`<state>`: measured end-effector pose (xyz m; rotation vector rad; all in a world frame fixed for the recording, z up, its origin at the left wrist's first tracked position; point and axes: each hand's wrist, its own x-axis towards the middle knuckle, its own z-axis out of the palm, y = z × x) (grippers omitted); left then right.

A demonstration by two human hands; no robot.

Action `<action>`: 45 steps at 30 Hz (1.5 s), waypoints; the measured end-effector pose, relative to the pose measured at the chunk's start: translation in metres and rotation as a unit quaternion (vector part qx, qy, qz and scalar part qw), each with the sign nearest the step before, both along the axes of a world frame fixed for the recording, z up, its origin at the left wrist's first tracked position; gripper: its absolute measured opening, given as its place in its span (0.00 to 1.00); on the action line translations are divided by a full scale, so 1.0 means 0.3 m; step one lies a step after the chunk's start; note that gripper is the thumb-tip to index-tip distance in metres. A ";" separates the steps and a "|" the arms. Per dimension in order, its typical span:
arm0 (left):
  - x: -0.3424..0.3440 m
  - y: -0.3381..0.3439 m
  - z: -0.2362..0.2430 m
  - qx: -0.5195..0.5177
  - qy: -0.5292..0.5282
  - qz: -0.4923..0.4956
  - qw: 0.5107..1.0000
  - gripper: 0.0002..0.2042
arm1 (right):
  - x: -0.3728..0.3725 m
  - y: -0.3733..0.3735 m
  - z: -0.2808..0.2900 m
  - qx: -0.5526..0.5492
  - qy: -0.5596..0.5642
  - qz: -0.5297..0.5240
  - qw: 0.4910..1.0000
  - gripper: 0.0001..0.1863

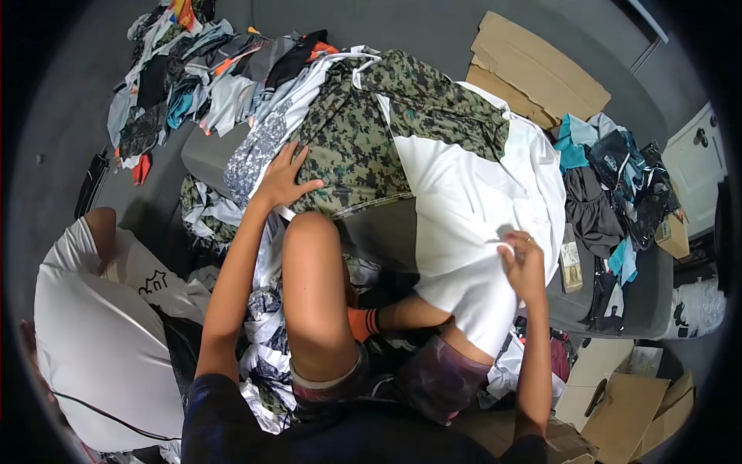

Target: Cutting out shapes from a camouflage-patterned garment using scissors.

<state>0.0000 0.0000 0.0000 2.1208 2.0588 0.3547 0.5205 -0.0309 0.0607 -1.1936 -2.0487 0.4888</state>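
Observation:
A green-and-brown camouflage garment (348, 155) lies spread over the grey sofa in front of me. My left hand (287, 182) rests flat on its left edge, fingers apart. To the right a large white cloth (464, 193) spreads from the camouflage fabric and drapes over my right knee. My right hand (525, 263) pinches a fold of this white cloth between thumb and fingers. Whether the camouflage and white parts are one garment I cannot tell. Grey digital-camouflage fabric (259, 162) lies beside my left hand.
Mixed clothes form a heap (224, 69) at the far left. Flattened cardboard (533, 66) leans at the back right, near teal and black clothes (610, 170). An open cardboard box (634, 410) stands at the lower right. A person in a white top (100, 332) is close on my left.

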 end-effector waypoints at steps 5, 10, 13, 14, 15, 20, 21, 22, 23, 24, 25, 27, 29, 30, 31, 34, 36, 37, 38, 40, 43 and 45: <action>-0.044 -0.020 0.036 -0.059 0.017 0.039 0.997 0.51 | 0.065 0.092 0.088 -0.314 -0.043 0.037 0.948 0.07; -0.039 0.019 0.128 -0.159 0.127 0.086 0.975 0.49 | -0.006 0.281 0.029 -0.125 0.037 -0.011 0.991 0.13; 0.042 0.099 0.164 -0.114 0.114 0.058 0.985 0.45 | -0.117 0.451 -0.047 -0.021 0.020 0.018 0.999 0.19; 0.075 0.134 0.170 -0.043 0.067 0.027 0.996 0.44 | -0.150 0.499 -0.077 0.032 -0.018 0.034 0.999 0.23; 0.115 0.174 0.165 -0.006 0.025 -0.018 0.999 0.43 | -0.166 0.529 -0.107 0.036 -0.004 0.049 0.998 0.23; 0.213 0.262 0.049 -0.043 -0.061 -0.028 0.997 0.44 | -0.205 0.576 -0.270 0.049 -0.237 -0.080 0.967 0.28; 0.192 0.247 0.029 -0.037 -0.046 -0.020 0.998 0.45 | -0.197 0.580 -0.284 0.044 -0.233 -0.082 0.968 0.28; 0.178 0.234 0.013 -0.031 -0.032 -0.016 0.999 0.47 | -0.177 0.578 -0.291 0.039 -0.231 -0.088 0.968 0.29; 0.174 0.233 -0.001 -0.024 -0.019 -0.017 0.999 0.48 | -0.149 0.569 -0.294 0.032 -0.229 -0.099 0.968 0.29; 0.187 0.248 -0.014 -0.031 -0.004 -0.010 0.999 0.50 | -0.119 0.560 -0.290 0.038 -0.224 -0.111 0.967 0.29; 0.200 0.259 -0.028 -0.016 -0.008 -0.029 0.999 0.50 | -0.100 0.547 -0.287 0.024 -0.230 -0.122 0.965 0.29; 0.188 0.256 -0.036 -0.043 0.002 -0.020 0.999 0.51 | -0.103 0.533 -0.285 0.022 -0.230 -0.127 0.965 0.29; 0.180 0.253 -0.029 -0.063 0.022 0.003 0.998 0.52 | -0.110 0.538 -0.276 0.029 -0.227 -0.128 0.965 0.29; 0.181 0.250 -0.028 -0.061 0.013 -0.001 0.998 0.53 | -0.115 0.535 -0.274 0.006 -0.240 -0.131 0.962 0.30; 0.182 0.248 -0.029 -0.055 0.020 0.003 0.998 0.53 | -0.119 0.533 -0.270 -0.016 -0.256 -0.135 0.957 0.30; 0.184 0.244 -0.032 -0.039 -0.011 -0.013 0.999 0.53 | -0.128 0.510 -0.255 -0.037 -0.305 -0.149 0.940 0.31; 0.191 0.245 -0.029 -0.072 0.007 0.000 0.997 0.54 | -0.129 0.476 -0.231 -0.073 -0.296 -0.159 0.939 0.31; 0.195 0.248 -0.024 -0.042 0.004 -0.013 0.999 0.54 | -0.129 0.462 -0.213 -0.067 -0.280 -0.156 0.945 0.31; 0.197 0.251 -0.016 -0.072 0.012 -0.010 0.997 0.55 | -0.129 0.453 -0.192 -0.091 -0.288 -0.150 0.941 0.31; 0.202 0.256 0.001 -0.092 0.021 -0.010 0.995 0.55 | -0.113 0.469 -0.143 -0.106 -0.295 -0.148 0.938 0.31; 0.208 0.245 0.020 -0.113 0.040 -0.003 0.993 0.53 | -0.045 0.555 -0.084 -0.125 -0.113 -0.223 0.960 0.31; 0.211 0.231 0.027 -0.122 0.053 -0.004 0.991 0.52 | -0.007 0.625 -0.077 0.016 -0.069 -0.294 0.953 0.30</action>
